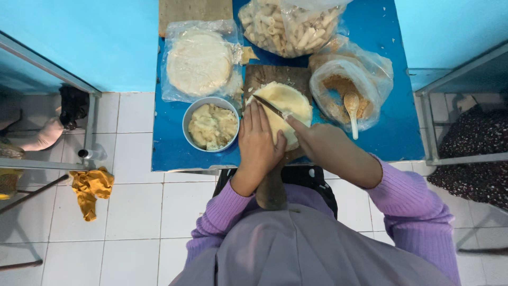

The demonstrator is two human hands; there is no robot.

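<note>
A round pale flat wrapper lies on a wooden cutting board on the blue table. My left hand presses flat on the wrapper's near left part, fingers together. My right hand grips a knife whose blade lies across the wrapper, pointing up-left. Left of the board stands a grey bowl of pale mashed filling.
A plastic bag of stacked round wrappers sits at the back left, a bag of rolled pieces behind the board, and a bag of brown crumbs with a wooden spoon on the right. A yellow cloth lies on the tiled floor. Metal frames flank both sides.
</note>
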